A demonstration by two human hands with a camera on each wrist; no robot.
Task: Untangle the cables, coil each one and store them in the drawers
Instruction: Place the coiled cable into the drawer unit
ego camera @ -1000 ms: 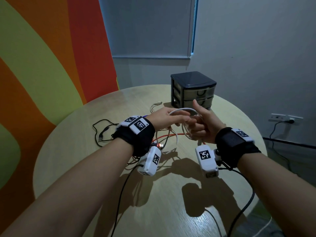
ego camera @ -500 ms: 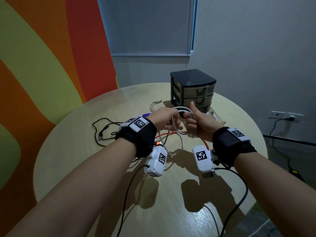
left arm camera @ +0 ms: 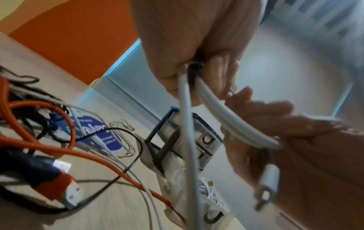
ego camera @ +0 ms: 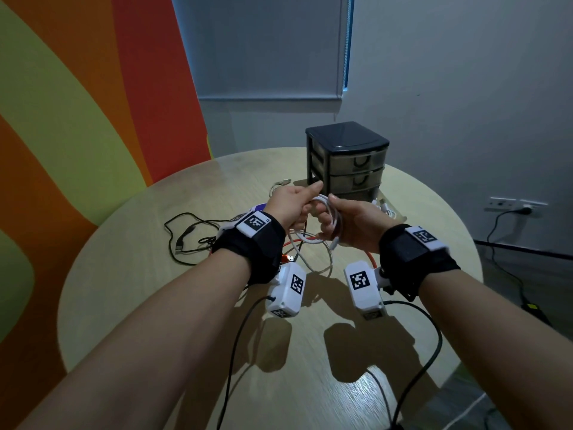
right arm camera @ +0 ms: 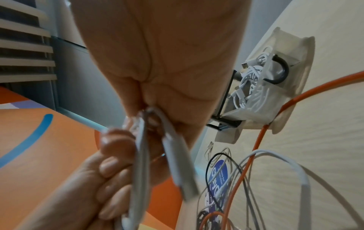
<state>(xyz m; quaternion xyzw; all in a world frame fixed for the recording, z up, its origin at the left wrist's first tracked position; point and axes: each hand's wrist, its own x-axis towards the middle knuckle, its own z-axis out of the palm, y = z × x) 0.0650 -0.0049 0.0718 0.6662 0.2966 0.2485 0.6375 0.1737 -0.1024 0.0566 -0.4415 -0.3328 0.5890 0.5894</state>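
A white cable [ego camera: 329,216] is looped into a small coil between my two hands, above the table. My left hand [ego camera: 296,202] pinches one side of the loop; in the left wrist view the white cable [left arm camera: 234,124] runs out of its closed fingers. My right hand [ego camera: 348,220] grips the coil with its thumb on top, and a plug end hangs below it. The right wrist view shows the white cable [right arm camera: 178,163] leaving that fist. The dark drawer unit [ego camera: 346,161] stands just beyond the hands. Its bottom drawer [right arm camera: 275,87] is pulled out and holds white cables.
An orange cable [ego camera: 296,242], a black cable [ego camera: 186,234] and more white strands lie tangled on the round wooden table [ego camera: 155,274] under my left wrist. Another small white cable [ego camera: 277,186] lies left of the drawers. A blue sticker [left arm camera: 96,132] sits under the tangle.
My hands have come closer together and slightly forward. The right thumb, raised a second ago, now lies on the coil, and the white loop is tighter.
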